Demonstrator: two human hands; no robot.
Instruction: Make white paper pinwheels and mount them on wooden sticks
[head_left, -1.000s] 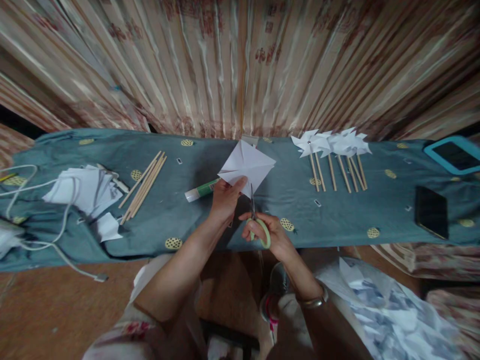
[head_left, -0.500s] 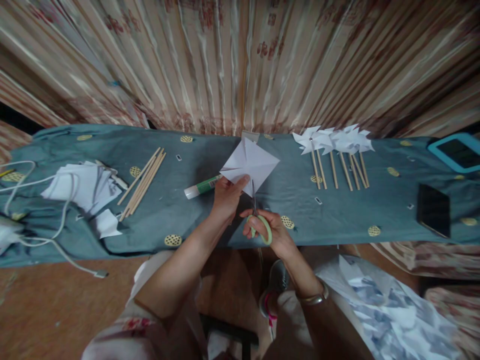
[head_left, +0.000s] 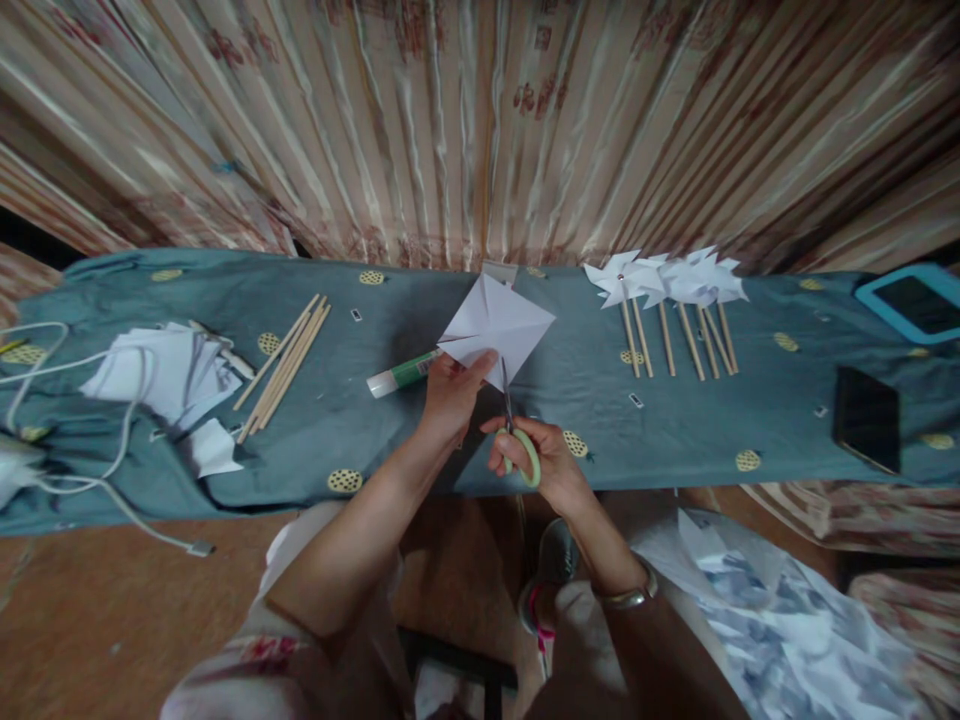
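Observation:
My left hand (head_left: pixel 450 395) pinches the near corner of a creased white paper square (head_left: pixel 495 320), holding it above the blue-grey cloth of the table (head_left: pixel 360 420). My right hand (head_left: pixel 536 462) is closed round green-handled scissors (head_left: pixel 517 440), whose blades point up into the paper's lower corner. A green-and-white glue stick (head_left: pixel 397 375) lies just left of my left hand.
A bundle of wooden sticks (head_left: pixel 285 365) and a heap of white paper (head_left: pixel 161 375) lie at left, with white cables (head_left: pixel 82 480). Several finished paper pinwheels (head_left: pixel 667 300) lie at right, then a dark phone (head_left: pixel 866 418) and a blue-framed tablet (head_left: pixel 911 305). A curtain hangs behind.
The scissors' blades have edged slightly further up into the paper's corner. Both hands otherwise keep their places.

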